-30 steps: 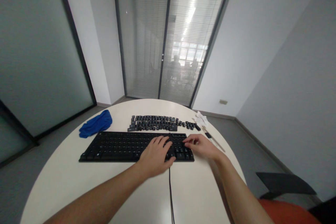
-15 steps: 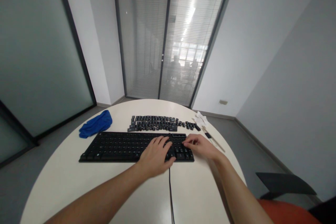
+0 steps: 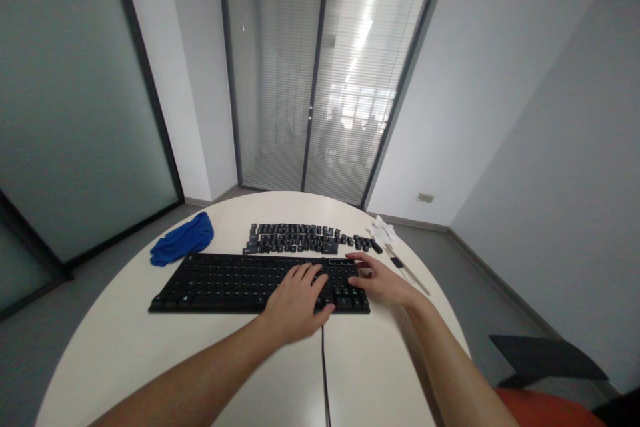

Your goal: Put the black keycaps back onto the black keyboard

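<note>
A black keyboard (image 3: 225,280) lies across a round white table (image 3: 125,360). My left hand (image 3: 295,300) rests flat on its right-middle keys, fingers spread, holding nothing. My right hand (image 3: 383,280) hovers over the keyboard's right end. Its fingers stretch toward the top edge and nothing shows in them. Several loose black keycaps (image 3: 300,238) lie in rows just behind the keyboard, a short way beyond my right fingertips.
A crumpled blue cloth (image 3: 183,247) sits at the table's left back. A white tissue (image 3: 383,230) and a thin stick-like tool (image 3: 407,270) lie at the right back. The keyboard's cable (image 3: 325,373) runs toward me. A dark chair (image 3: 545,360) stands at the right.
My right hand's fingers have uncurled and reached forward to the keyboard's top right edge. The left hand has stayed put. The view has tipped down slightly.
</note>
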{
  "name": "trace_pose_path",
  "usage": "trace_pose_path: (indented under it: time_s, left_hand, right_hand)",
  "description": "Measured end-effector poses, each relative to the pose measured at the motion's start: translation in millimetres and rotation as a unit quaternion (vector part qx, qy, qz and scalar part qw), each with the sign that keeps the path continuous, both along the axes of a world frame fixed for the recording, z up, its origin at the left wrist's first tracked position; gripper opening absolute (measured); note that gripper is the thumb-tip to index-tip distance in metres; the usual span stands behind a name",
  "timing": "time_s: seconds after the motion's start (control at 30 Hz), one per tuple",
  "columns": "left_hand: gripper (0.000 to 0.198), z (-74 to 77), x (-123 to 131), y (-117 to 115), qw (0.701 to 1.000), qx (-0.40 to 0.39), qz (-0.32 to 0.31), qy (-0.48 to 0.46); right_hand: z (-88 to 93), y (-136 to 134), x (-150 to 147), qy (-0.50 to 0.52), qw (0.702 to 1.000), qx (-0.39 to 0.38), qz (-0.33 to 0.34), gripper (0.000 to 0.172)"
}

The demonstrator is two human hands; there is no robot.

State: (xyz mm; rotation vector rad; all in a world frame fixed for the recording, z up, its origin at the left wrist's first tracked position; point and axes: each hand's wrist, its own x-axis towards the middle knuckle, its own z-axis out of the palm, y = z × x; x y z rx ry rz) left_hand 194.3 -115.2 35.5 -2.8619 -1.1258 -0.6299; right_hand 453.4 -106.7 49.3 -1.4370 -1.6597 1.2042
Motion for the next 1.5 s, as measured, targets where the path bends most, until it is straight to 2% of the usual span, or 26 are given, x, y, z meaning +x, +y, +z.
trace_pose_path:
  time_s: [0.23, 0.43, 0.5, 0.57, 0.67, 0.8, 1.03, 1.13, 1.27, 1.5]
  left_hand:
    - [0.051, 0.6, -1.2, -0.1, 1.0, 0.004, 0.001, -0.002]
    - [0.05, 3.3, -0.8, -1.4, 1.0, -0.006, 0.003, 0.004]
    - [0.05, 3.2, -0.8, -1.2, 1.0, -0.008, 0.003, 0.004]
    - [0.051, 2.5, -1.0, -0.7, 1.0, -0.009, 0.002, 0.005]
    - [0.052, 1.0, -1.7, 0.0, 1.0, -0.009, 0.0, 0.004]
    - [0.052, -0.9, -1.6, 0.4, 1.0, -0.003, -0.002, -0.001]
    - [0.052, 2.1, -0.2, -0.4, 1.0, -0.007, -0.003, 0.001]
    - [0.051, 2.8, -0.7, -0.8, 1.0, -0.01, 0.0, 0.002]
    - [0.05, 0.9, -1.6, -0.2, 1.0, -0.01, -0.002, -0.003]
    - [0.051, 0.1, -1.6, 0.7, 1.0, -0.009, -0.003, -0.001]
  right_hand:
    - [-6.6, 1.4, 4.9, -0.029, 0.999, 0.038, 0.002, 0.062]
    - [-8.2, 2.7, 6.2, -0.094, 0.991, 0.096, -0.017, 0.055]
    - [-11.7, 8.6, 9.5, -0.135, 0.976, 0.158, -0.067, 0.046]
    - [-16.7, 15.9, 15.6, -0.186, 0.943, 0.236, -0.143, 0.042]
    - [-25.8, 24.6, 27.7, -0.265, 0.899, 0.286, -0.201, 0.052]
    - [-36.6, 27.5, 37.7, -0.336, 0.884, 0.265, -0.188, 0.062]
    - [-38.1, 27.9, 34.5, -0.404, 0.862, 0.261, -0.163, 0.056]
    - [-34.7, 28.9, 32.7, -0.421, 0.853, 0.265, -0.16, 0.046]
    - [-30.2, 29.0, 33.7, -0.409, 0.86, 0.265, -0.151, 0.034]
    - [-27.6, 29.2, 41.3, -0.37, 0.882, 0.23, -0.179, 0.03]
